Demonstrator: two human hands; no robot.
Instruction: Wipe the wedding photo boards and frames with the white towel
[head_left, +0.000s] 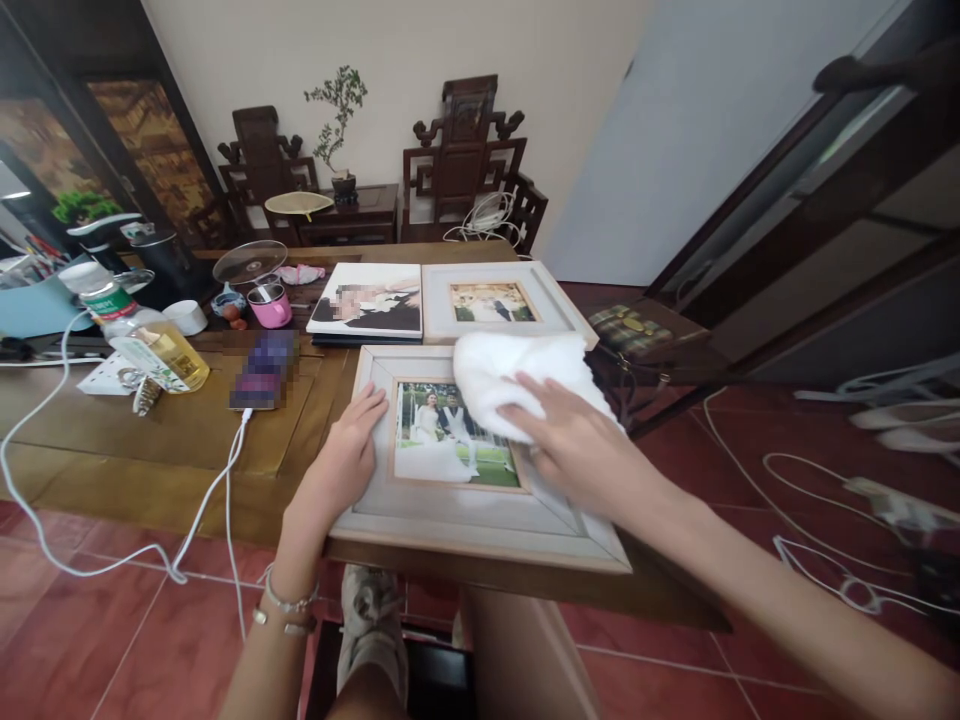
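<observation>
A light-coloured picture frame (pixel 465 515) lies at the table's front edge, with a photo of a couple outdoors inside it. My left hand (pixel 352 440) is closed over the left border of this frame, fingers on top and thumb out of sight. In my right hand (pixel 559 425) is a folded white towel (pixel 510 365), pressed on the frame's upper right part. The towel covers the photo's upper right corner. Behind them lie a second pale picture frame (pixel 491 325) and a photo album (pixel 367 300) with a partly blurred cover picture.
On the wooden table (pixel 202 470) at left stand a bottle of yellow liquid (pixel 154 340), a pink cup (pixel 270 305) and a phone (pixel 262 370) with a white cable (pixel 229 460). A plaid bag (pixel 630 330) sits beyond the table's right edge. Cables lie on the red floor.
</observation>
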